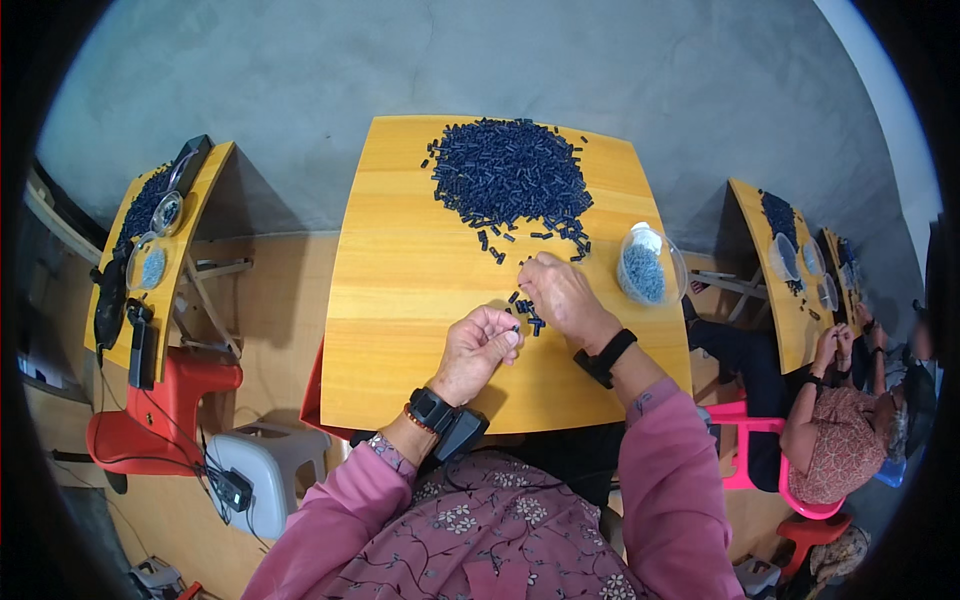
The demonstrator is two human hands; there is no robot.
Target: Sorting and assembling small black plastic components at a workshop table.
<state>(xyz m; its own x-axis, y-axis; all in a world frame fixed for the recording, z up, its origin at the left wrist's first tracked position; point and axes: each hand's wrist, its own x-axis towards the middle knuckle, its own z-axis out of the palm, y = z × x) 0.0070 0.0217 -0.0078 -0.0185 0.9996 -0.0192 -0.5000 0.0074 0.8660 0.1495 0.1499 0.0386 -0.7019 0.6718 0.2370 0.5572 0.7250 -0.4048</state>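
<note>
A large heap of small dark blue cylindrical plastic pieces (512, 170) covers the far middle of the wooden table (400, 270). My left hand (474, 352) is closed, pinching one small dark piece (516, 329) between thumb and forefinger. Just beyond it, to the right, my right hand (562, 298) has its fingertips drawn together at the near edge of the heap; whatever they hold is too small to make out. Several loose dark blue pieces (534, 322) lie between my hands, partly under the right one.
At the table's right side stands a clear round tub (642, 272) of small light blue pieces with something white inside. Side tables (215, 165) carry similar heaps and tubs. People (835, 440) sit at the right. A red chair (165, 410) and a grey stool (262, 475) stand left.
</note>
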